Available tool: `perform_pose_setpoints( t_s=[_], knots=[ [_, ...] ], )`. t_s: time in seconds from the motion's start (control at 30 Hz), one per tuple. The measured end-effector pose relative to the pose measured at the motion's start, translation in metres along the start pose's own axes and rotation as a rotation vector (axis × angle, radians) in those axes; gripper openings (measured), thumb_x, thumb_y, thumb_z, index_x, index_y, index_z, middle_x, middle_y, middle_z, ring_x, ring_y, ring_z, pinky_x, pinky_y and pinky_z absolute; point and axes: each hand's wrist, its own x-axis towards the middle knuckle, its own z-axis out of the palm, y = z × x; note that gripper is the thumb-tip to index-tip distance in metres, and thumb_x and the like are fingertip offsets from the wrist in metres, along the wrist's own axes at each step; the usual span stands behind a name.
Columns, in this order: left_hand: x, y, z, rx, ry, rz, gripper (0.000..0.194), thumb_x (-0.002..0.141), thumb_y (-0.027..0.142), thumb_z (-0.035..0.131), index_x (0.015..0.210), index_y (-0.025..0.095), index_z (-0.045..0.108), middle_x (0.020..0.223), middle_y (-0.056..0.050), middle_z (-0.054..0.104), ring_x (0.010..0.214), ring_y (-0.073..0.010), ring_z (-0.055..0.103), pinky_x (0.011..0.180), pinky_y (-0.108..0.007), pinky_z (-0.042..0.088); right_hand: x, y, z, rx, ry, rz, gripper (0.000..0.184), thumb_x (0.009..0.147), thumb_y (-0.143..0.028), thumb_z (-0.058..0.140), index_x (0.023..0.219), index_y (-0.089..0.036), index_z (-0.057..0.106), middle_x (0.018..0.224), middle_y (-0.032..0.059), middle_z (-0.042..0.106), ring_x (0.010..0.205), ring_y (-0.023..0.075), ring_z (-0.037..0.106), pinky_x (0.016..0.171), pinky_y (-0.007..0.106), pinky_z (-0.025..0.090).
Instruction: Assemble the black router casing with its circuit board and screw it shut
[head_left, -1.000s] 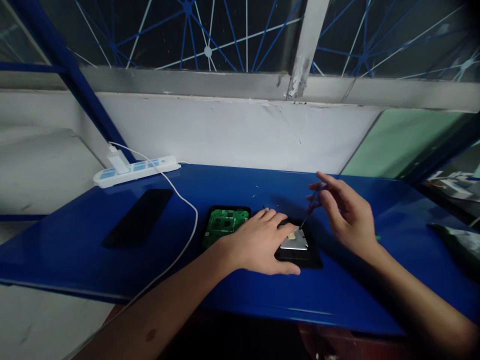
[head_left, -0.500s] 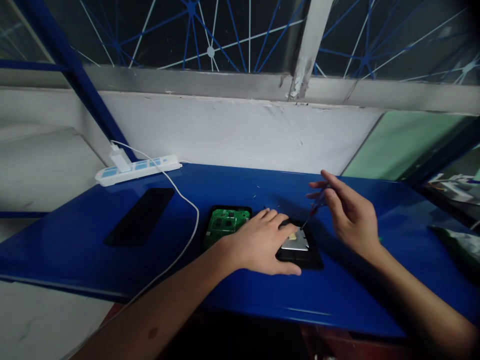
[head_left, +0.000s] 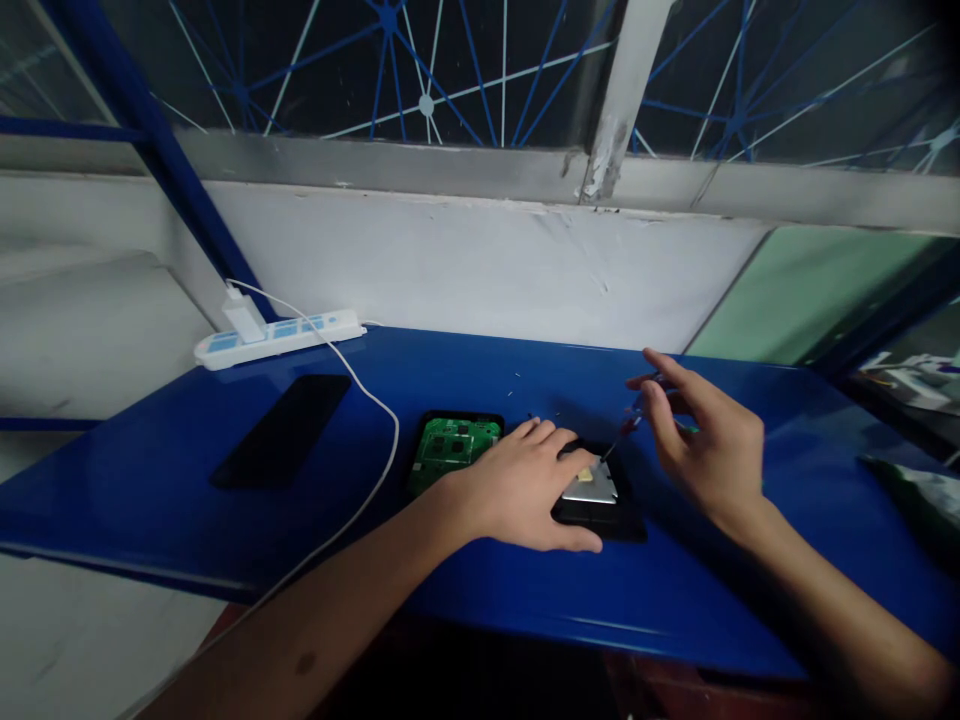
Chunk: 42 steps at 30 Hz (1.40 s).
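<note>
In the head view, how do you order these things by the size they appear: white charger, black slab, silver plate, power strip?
1. Black slab
2. Power strip
3. Silver plate, visible part; left hand covers some
4. White charger

Head-height view, forward and down

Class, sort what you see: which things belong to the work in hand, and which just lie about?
In the work:
- screwdriver, right hand
- metal plate, black casing, under left hand
- probably green circuit board

Apparently just lying about:
- power strip
- charger
- white cable
- black slab
</note>
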Motion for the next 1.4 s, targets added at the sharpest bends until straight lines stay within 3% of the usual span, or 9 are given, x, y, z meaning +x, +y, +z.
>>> perform_pose_setpoints(
  t_s=[0.17, 0.3, 0.4, 0.53, 0.73, 1.4],
  knots=[
    [-0.001, -0.002, 0.001, -0.028, 0.014, 0.011, 0.08, 0.081, 0.072, 0.066, 0.139, 0.018, 0.052, 0.138, -0.014, 0.057, 0.13, -0.0349, 0.05, 0.118, -0.052, 0.03, -0.002, 0.002, 0.004, 0.173, -0.12, 0.005, 0.049, 0.097, -0.026, 0.056, 0.146, -0.029, 0.05, 0.099, 0.0055, 0.071, 0.069, 0.0174, 0.069, 0.071, 0.038, 0.061],
    [0.001, -0.01, -0.004, -0.086, 0.081, 0.006, 0.064, 0.089, 0.065, 0.06, 0.135, 0.02, 0.055, 0.14, -0.011, 0.058, 0.13, -0.0313, 0.051, 0.118, -0.05, 0.03, -0.001, 0.007, 0.004, 0.217, -0.034, 0.02, 0.052, 0.096, -0.027, 0.058, 0.147, -0.033, 0.049, 0.097, 0.0044, 0.067, 0.069, 0.017, 0.067, 0.071, 0.04, 0.062],
    [0.005, -0.019, -0.01, -0.149, 0.235, -0.079, 0.034, 0.103, 0.039, 0.041, 0.124, 0.02, 0.059, 0.13, -0.006, 0.064, 0.12, -0.0243, 0.057, 0.106, -0.044, 0.041, -0.001, 0.009, 0.005, 0.29, 0.067, 0.087, 0.051, 0.094, -0.028, 0.063, 0.143, -0.034, 0.051, 0.106, 0.0047, 0.07, 0.077, 0.019, 0.072, 0.078, 0.042, 0.063],
    [0.011, -0.034, -0.013, -0.178, 0.533, -0.263, 0.034, 0.105, 0.027, 0.029, 0.105, 0.022, 0.063, 0.104, -0.003, 0.071, 0.099, -0.0221, 0.061, 0.091, -0.041, 0.046, -0.004, 0.009, 0.014, 0.446, 0.06, 0.197, 0.036, 0.089, -0.03, 0.071, 0.124, -0.028, 0.06, 0.106, 0.0044, 0.075, 0.089, 0.0221, 0.077, 0.085, 0.043, 0.064],
    [0.013, -0.043, -0.013, -0.293, 0.763, -0.377, 0.034, 0.103, 0.023, 0.033, 0.087, 0.022, 0.063, 0.091, -0.002, 0.071, 0.089, -0.0193, 0.064, 0.086, -0.036, 0.049, -0.01, 0.008, 0.028, 0.542, -0.056, 0.283, 0.025, 0.086, -0.031, 0.073, 0.105, -0.025, 0.059, 0.103, 0.0047, 0.078, 0.092, 0.0223, 0.077, 0.084, 0.041, 0.065],
    [0.014, -0.042, -0.01, -0.309, 0.716, -0.38, 0.031, 0.103, 0.022, 0.036, 0.085, 0.022, 0.062, 0.091, -0.002, 0.073, 0.088, -0.0195, 0.066, 0.083, -0.036, 0.049, -0.013, 0.012, 0.035, 0.512, -0.132, 0.315, 0.025, 0.087, -0.035, 0.072, 0.104, -0.024, 0.057, 0.105, 0.0069, 0.078, 0.094, 0.0235, 0.078, 0.086, 0.043, 0.064]
  ],
)
